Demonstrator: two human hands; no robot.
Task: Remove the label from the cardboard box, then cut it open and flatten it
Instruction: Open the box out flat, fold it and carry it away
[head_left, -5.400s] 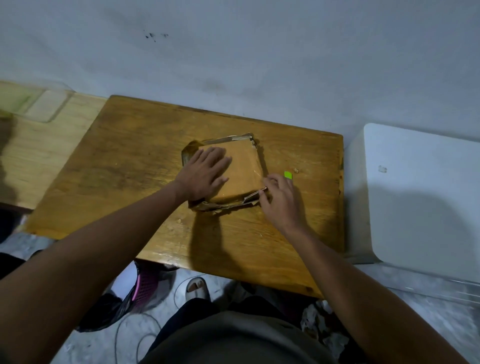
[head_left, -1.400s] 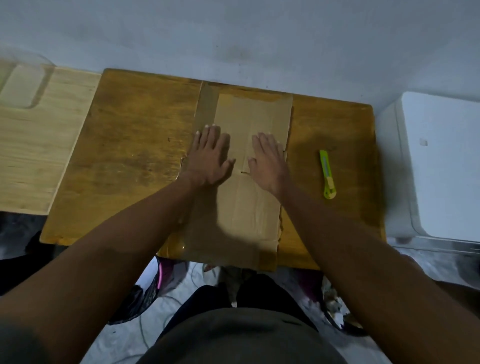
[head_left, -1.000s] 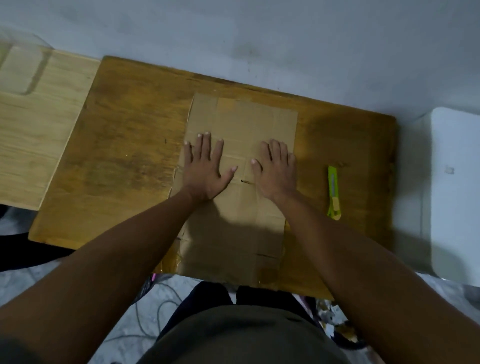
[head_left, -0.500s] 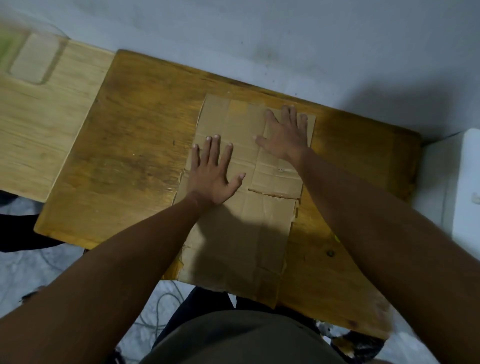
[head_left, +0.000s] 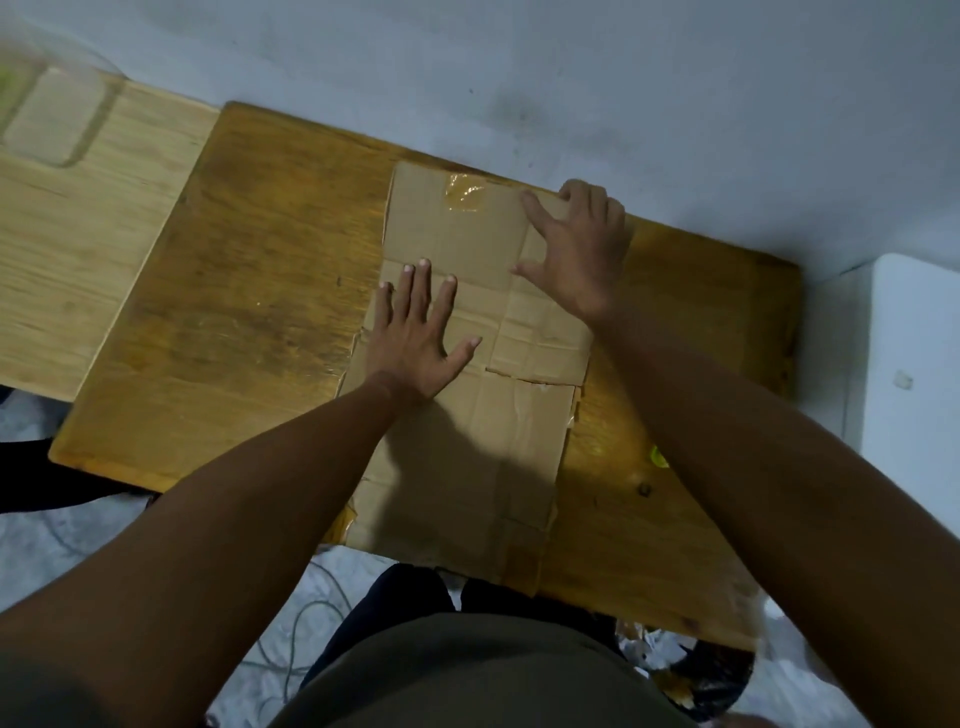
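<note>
The box (head_left: 467, 374) lies cut open and flat on the brown worktop (head_left: 249, 312), its long side running from the far edge to the near edge, where its last panel overhangs a little. Creases and a cut seam cross its middle, and a patch of clear tape (head_left: 462, 192) shines near its far end.

The left hand (head_left: 415, 332) lies palm down on the left half of the cardboard near the middle, fingers (head_left: 418, 291) spread and straight, gripping nothing. The right hand (head_left: 582, 254) sits at the far right corner of the cardboard; its thumb and forefinger are spread on the surface, while the other fingers curl over the far edge. Whether they pinch the corner cannot be told.

A small yellow-green bit (head_left: 658, 457) shows on the worktop just beside the right forearm, mostly hidden by it. A paler wooden top (head_left: 78, 218) adjoins on the left and a white unit (head_left: 914, 374) stands on the right. The wall (head_left: 571, 78) behind is pale grey.
</note>
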